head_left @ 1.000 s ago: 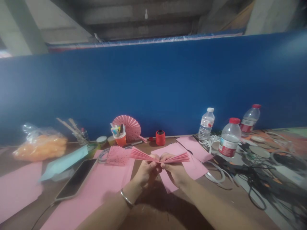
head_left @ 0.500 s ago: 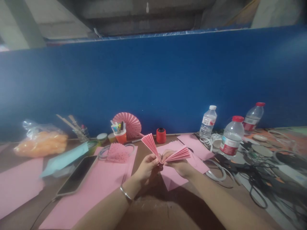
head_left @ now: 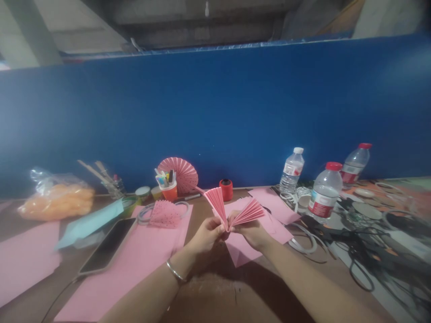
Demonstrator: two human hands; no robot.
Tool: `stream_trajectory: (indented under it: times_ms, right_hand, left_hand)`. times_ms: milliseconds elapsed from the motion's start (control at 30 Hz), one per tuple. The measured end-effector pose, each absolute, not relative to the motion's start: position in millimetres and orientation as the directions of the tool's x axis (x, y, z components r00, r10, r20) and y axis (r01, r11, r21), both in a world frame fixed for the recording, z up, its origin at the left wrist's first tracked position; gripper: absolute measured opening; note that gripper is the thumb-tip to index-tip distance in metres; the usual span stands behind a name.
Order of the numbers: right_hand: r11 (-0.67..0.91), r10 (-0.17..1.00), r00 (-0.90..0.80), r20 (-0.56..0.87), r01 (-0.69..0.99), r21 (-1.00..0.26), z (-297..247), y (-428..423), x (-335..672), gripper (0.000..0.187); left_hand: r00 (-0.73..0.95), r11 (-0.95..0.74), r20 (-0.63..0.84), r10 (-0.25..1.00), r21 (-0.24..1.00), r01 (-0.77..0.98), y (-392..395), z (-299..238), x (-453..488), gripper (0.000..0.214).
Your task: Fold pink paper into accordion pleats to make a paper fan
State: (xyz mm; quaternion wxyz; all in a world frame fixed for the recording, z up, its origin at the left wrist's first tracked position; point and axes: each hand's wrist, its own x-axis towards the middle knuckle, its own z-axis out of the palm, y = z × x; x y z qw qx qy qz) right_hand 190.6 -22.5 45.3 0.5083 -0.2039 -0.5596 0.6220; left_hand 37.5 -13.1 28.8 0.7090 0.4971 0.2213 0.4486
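On my feed, the left hand and the right hand each have their grip clamped on the pleated pink paper, pinching near its bend so its two ends fan upward in a V. I see it between them, above the worktop, with a phone lying partly on a large pink sheet to the left.
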Motion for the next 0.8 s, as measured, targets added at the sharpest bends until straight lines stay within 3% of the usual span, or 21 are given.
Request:
stream_trajectory:
  times_ms: [167, 600, 800]
  right_hand:
    - [0.161, 0.868, -0.377, 0.323, -0.402, -0.902, 46.3, -23.3, 189.8, 0.011]
    - [0.196, 0.864, -0.362, 0.352, -0.402, -0.895, 37.9, -17.1, 189.2, 0.009]
    - [0.287, 0.904, -0.248, 0.349, -0.253, -0.924, 37.2, -15.9, 193.7, 0.01]
  left_hand:
    - [0.444, 0.061, 0.142, 0.885, 0.909, -0.411, -13.8, 28.3, 39.3, 0.022]
    - [0.343, 0.171, -0.016, 0.939, 0.887, -0.429, -19.7, 45.4, 44.9, 0.027]
    - [0.193, 0.012, 0.055, 0.98, 0.944, -0.33, -20.7, 48.8, 48.2, 0.023]
